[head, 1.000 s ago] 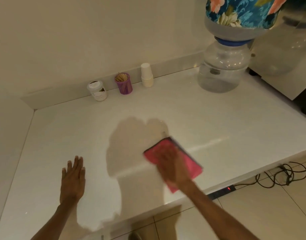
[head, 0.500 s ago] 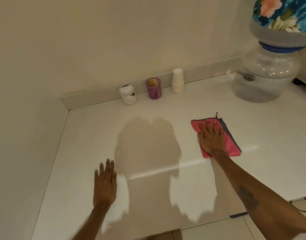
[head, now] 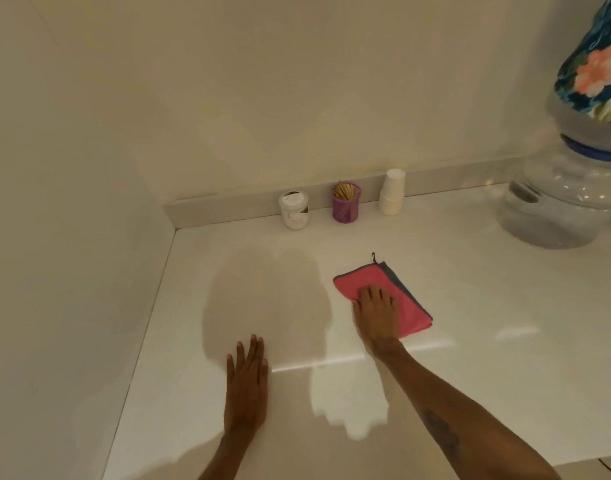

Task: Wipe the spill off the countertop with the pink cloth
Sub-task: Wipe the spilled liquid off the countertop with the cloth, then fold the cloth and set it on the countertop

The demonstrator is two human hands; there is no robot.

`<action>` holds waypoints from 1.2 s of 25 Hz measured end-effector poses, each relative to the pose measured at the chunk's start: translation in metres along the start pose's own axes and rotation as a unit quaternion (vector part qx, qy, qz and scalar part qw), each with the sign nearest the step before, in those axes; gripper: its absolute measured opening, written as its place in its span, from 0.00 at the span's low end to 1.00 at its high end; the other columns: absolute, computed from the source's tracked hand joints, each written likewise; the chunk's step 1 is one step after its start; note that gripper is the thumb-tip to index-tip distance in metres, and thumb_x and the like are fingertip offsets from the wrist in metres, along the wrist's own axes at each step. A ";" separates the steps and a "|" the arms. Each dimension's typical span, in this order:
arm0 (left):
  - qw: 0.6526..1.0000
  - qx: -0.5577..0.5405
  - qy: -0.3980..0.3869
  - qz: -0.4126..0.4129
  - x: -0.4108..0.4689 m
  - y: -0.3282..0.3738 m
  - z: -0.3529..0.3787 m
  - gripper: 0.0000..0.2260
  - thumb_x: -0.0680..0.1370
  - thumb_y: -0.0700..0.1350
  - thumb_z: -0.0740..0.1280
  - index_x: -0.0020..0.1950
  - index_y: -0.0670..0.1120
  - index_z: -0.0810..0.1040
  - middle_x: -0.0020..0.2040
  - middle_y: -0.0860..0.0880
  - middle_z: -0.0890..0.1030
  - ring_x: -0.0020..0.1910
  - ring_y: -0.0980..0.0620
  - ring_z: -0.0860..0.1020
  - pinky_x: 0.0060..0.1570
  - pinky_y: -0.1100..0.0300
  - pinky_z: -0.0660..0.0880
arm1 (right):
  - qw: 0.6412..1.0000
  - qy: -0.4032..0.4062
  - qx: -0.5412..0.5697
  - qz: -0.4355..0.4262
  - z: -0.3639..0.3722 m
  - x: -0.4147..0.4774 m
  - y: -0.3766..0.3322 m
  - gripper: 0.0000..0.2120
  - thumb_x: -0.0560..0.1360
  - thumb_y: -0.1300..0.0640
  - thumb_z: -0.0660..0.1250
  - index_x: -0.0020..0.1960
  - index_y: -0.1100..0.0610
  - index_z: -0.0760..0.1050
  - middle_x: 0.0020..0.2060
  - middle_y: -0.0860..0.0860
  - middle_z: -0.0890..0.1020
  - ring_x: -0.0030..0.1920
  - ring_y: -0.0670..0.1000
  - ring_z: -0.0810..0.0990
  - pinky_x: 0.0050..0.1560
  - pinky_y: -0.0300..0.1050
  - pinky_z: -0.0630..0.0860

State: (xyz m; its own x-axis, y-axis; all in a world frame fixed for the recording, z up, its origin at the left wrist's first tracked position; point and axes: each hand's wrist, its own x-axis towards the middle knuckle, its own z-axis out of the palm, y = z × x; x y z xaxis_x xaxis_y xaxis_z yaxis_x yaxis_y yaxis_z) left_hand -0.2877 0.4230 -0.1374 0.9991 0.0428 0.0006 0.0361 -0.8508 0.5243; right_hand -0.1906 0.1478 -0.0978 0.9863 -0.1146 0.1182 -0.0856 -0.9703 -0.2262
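A folded pink cloth point(head: 406, 301) with a grey edge lies flat on the white countertop point(head: 487, 306), near its middle. My right hand point(head: 376, 315) presses palm-down on the cloth's near left part, fingers spread over it. My left hand point(head: 247, 382) rests flat on the bare countertop to the left, fingers together, holding nothing. I cannot make out any spill on the glossy surface; a shadow covers the area left of the cloth.
Against the back wall stand a white lidded jar point(head: 294, 210), a purple cup of wooden sticks point(head: 346, 202) and a stack of white cups point(head: 392, 192). A water dispenser with a floral-covered bottle point(head: 567, 199) occupies the right back corner. A wall closes the left side.
My right hand has pushed the pink cloth away from the counter's front edge toward the back, then slightly left. The view has shifted left. My left hand stays flat on the counter.
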 end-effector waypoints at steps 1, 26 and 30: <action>0.999 -0.035 0.004 -0.004 -0.001 0.000 -0.001 0.22 0.85 0.47 0.49 0.80 0.48 0.52 0.81 0.54 0.54 0.81 0.53 0.46 0.80 0.53 0.40 | 1.000 -0.005 0.000 -0.009 -0.003 0.000 0.000 0.09 0.81 0.62 0.63 0.60 0.62 0.78 0.54 0.58 0.81 0.53 0.58 0.80 0.57 0.54 0.76; 0.662 -0.644 -0.304 -0.233 0.109 0.111 -0.057 0.30 0.80 0.64 0.55 0.73 0.43 0.69 0.69 0.43 0.77 0.64 0.41 0.78 0.58 0.44 0.78 | 0.430 -0.260 0.839 0.210 -0.105 0.033 -0.065 0.12 0.80 0.53 0.63 0.56 0.60 0.80 0.41 0.55 0.84 0.41 0.53 0.84 0.48 0.49 0.77; 0.634 -0.660 -0.329 -0.232 0.106 0.129 -0.044 0.33 0.80 0.65 0.56 0.71 0.40 0.72 0.68 0.37 0.77 0.66 0.38 0.77 0.72 0.39 0.68 | 0.438 -0.253 0.838 0.203 -0.113 0.036 -0.057 0.17 0.77 0.52 0.67 0.61 0.59 0.79 0.46 0.56 0.83 0.45 0.54 0.83 0.53 0.50 0.77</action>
State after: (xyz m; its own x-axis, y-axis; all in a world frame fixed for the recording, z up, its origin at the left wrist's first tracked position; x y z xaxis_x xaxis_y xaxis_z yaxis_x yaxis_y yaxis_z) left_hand -0.1780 0.3406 -0.0319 0.6965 -0.4702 -0.5421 0.7134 0.3719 0.5939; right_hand -0.1661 0.1754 0.0286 0.8786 0.2681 -0.3951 -0.4636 0.6773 -0.5712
